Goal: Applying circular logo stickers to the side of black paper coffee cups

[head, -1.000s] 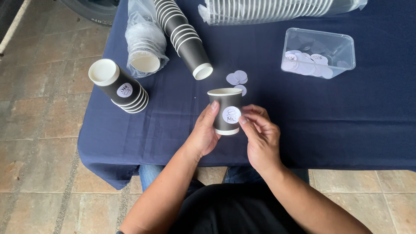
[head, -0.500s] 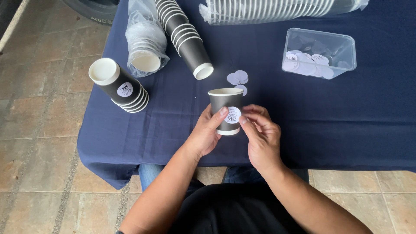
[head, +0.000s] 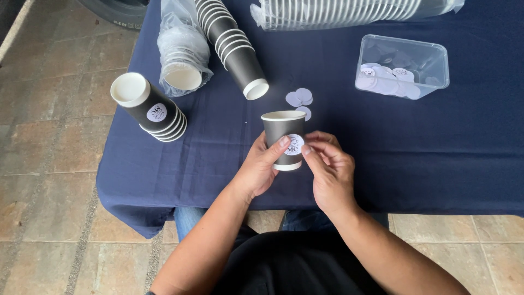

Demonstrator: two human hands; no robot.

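Note:
A dark grey paper cup [head: 283, 130] with a white rim stands upright between both my hands above the table's near edge. My left hand [head: 258, 168] grips its left side, the thumb pressing on a round white sticker [head: 294, 145] on the cup's front. From the right, my right hand [head: 328, 173] touches the sticker's edge with thumb and fingertips. A few loose round stickers [head: 298, 98] lie on the blue cloth just behind the cup.
A stack of stickered grey cups [head: 148, 108] lies at the table's left edge. Another grey cup stack [head: 233, 48] and a bagged stack [head: 182, 52] lie behind. A clear tub of stickers [head: 401, 69] sits right; a bagged lid stack [head: 349, 12] lies along the back.
My left thumb has slid from the cup's left side onto the sticker. The cup has turned slightly, and my right fingers stay at the sticker's right edge.

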